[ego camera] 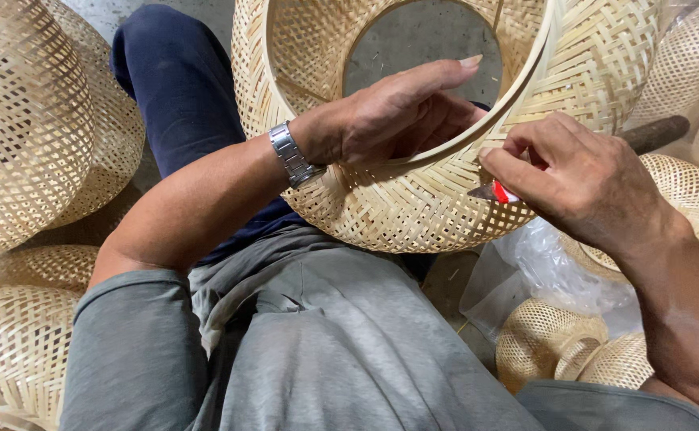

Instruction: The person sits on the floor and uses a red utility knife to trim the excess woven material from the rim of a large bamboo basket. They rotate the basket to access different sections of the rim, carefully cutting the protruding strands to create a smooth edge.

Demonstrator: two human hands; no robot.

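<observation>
Woven bamboo shade (413,203): left hand (397,112) grips rim at 12 o'clock, right hand (573,179) pinches red-marked blade (495,191) at 3. Slip likely nicks left fingers or weave.

The person wears a grey short-sleeved shirt (325,335) with the sleeves ending above the elbows, and dark navy trousers (178,88). A silver metal-link wristwatch (294,156) circles the left wrist. Both forearms and hands are bare.
</observation>
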